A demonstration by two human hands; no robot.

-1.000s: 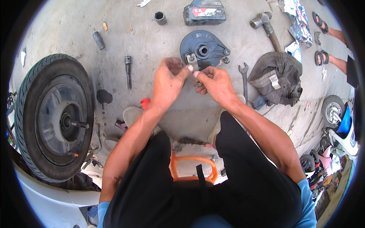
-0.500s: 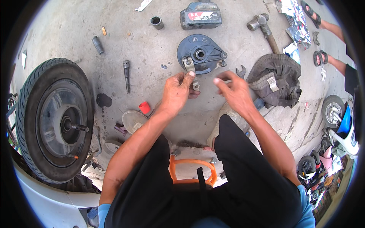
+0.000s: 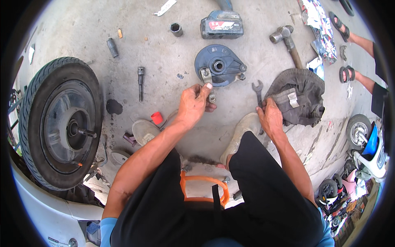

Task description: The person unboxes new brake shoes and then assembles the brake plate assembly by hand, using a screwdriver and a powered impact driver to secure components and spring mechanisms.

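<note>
A dark round brake plate (image 3: 230, 75) with a hole in its middle lies on the concrete in front of me. My left hand (image 3: 195, 103) pinches the metal brake lever (image 3: 207, 78) at the plate's near edge, thumb on top. To the right, an open-end wrench (image 3: 258, 87) lies with its jaw pointing away from me. My right hand (image 3: 270, 117) is down on the wrench's handle, the thumb and fingers curled around it and partly hiding it. Right beside these fingers is a crumpled dark cloth cap (image 3: 302, 99).
A wheel with a tyre (image 3: 29, 123) stands at left. Around the plate lie a cordless power tool (image 3: 222, 26), a hammer (image 3: 283, 35), sockets (image 3: 176, 29), an extension bar (image 3: 140, 84) and a red cap (image 3: 156, 118). Another person's sandalled feet (image 3: 347, 74) are at right.
My right hand has moved right and down, away from the brake plate, onto the wrench beside the cloth cap. My left hand stays on the brake lever. The view has shifted slightly.
</note>
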